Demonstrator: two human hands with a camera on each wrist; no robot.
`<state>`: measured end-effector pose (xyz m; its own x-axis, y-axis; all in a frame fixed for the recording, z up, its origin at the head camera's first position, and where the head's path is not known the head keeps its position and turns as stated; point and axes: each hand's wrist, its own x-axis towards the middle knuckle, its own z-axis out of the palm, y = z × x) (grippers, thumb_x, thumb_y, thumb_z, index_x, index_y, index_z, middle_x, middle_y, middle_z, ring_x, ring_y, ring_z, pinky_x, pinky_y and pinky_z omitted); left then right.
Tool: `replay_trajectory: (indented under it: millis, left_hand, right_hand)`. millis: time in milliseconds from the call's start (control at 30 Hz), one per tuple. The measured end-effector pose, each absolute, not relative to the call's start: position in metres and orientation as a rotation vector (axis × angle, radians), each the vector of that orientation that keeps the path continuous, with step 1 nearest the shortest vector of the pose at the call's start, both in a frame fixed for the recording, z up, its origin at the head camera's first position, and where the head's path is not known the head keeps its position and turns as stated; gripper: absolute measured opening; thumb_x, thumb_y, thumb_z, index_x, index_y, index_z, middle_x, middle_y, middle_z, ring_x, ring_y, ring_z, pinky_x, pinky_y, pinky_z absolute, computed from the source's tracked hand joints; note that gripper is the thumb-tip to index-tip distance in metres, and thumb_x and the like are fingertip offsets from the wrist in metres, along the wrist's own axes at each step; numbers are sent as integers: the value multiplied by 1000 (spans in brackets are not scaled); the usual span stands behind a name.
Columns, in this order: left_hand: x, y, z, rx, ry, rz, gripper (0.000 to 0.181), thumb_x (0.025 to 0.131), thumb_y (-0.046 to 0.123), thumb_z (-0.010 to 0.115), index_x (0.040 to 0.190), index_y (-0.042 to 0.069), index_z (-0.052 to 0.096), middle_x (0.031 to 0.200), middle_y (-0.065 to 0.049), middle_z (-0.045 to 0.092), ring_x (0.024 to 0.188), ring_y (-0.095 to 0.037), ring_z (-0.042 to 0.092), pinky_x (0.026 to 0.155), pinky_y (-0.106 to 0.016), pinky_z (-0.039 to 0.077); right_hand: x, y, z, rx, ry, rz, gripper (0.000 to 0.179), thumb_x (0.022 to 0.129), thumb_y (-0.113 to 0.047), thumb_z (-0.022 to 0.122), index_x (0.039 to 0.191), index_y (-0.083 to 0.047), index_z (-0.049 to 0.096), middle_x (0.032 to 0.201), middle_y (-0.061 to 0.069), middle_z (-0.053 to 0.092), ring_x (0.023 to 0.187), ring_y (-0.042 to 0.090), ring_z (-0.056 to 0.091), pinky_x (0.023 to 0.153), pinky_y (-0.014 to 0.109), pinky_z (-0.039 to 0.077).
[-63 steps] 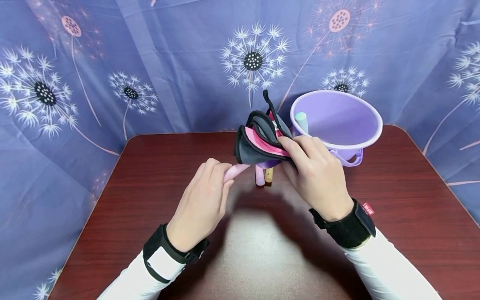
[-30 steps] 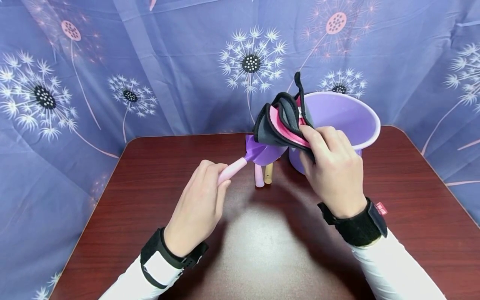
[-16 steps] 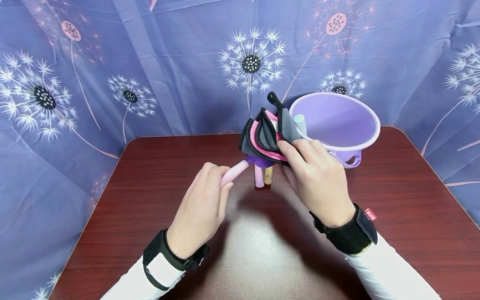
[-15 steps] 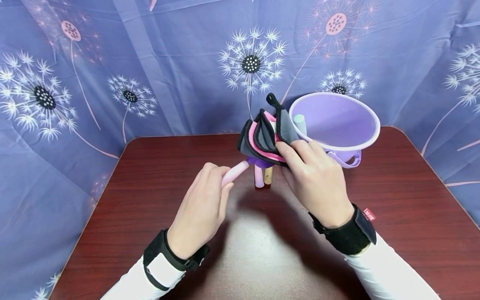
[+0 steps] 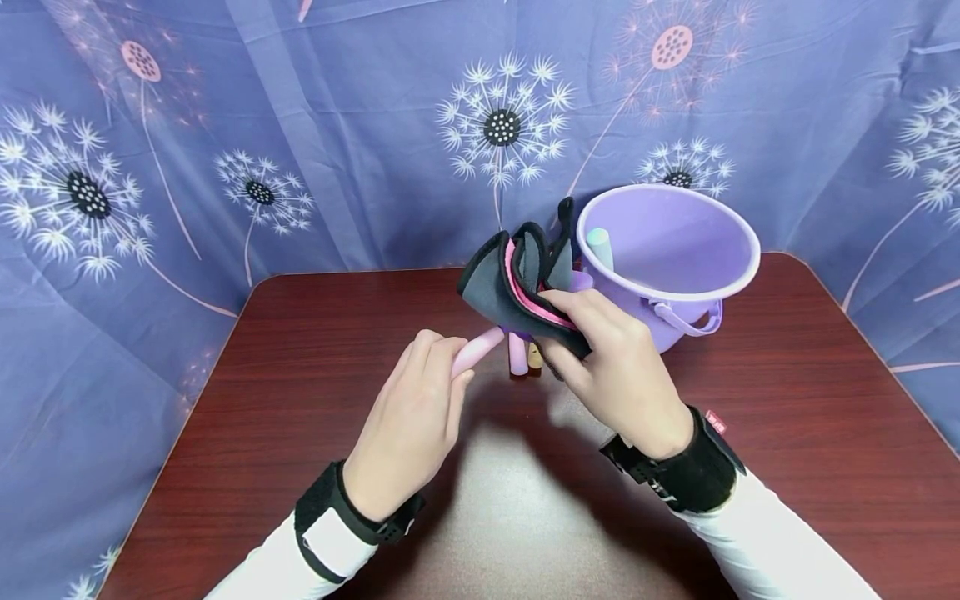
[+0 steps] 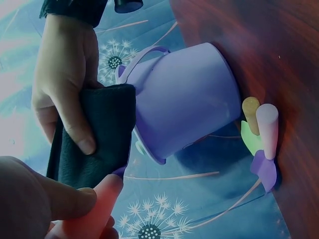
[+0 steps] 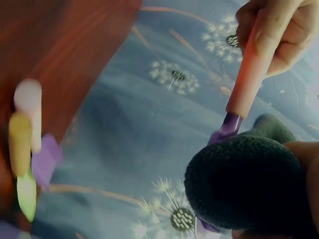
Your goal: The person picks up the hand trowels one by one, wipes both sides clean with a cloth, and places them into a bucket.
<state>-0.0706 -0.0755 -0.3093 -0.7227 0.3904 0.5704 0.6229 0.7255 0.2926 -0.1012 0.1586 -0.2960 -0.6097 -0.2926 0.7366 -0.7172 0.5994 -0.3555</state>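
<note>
My left hand (image 5: 412, 408) grips the pink handle of a small toy shovel (image 5: 476, 352) with a purple blade, held up over the table. My right hand (image 5: 615, 367) pinches a folded grey cloth (image 5: 483, 283) with black edging and a pink inner side. The cloth wraps over the purple blade and hides most of it; the purple neck of the shovel (image 7: 231, 124) shows beside the cloth in the right wrist view. In the left wrist view, the fingers of my right hand (image 6: 65, 84) press the cloth close to the handle's end.
A purple bucket (image 5: 630, 296) stands at the back right, a pale teal handle (image 5: 600, 248) leaning inside it. Two small tools lie on the dark red table (image 5: 315, 367): a pink-handled one (image 6: 268, 124) with a purple blade and a tan-handled one (image 6: 251, 112) with a green blade.
The cloth slid right, baring part of the blade, then came back left over it. Now it sits lower and further left, twisted round. The left hand with the shovel has barely moved.
</note>
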Motion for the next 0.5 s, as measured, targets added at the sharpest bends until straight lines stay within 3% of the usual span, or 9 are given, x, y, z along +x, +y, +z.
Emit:
replay_trajectory:
  millis: [300,500]
  left_hand:
    - [-70,-75,-309,-779,-2423,-677,19,99,12,57,113,0,56,96,-7,47,83,-19,45,74,-29,42]
    - [-71,-75,-310,-787,-2427,-693,21,101,15,55,115,0,56,99,-8,49,86,-20,46,76,-30,42]
  right_hand:
    - [-103,154,-299,796,-2147,1076,33,86,-9,72,120,-8,68,109,-3,67,93,9,61,82,24,47]
    - [-97,149,-291,785,-2167,1191,35,83,-3,76,117,-5,69,107,2,69,91,11,64,82,24,49]
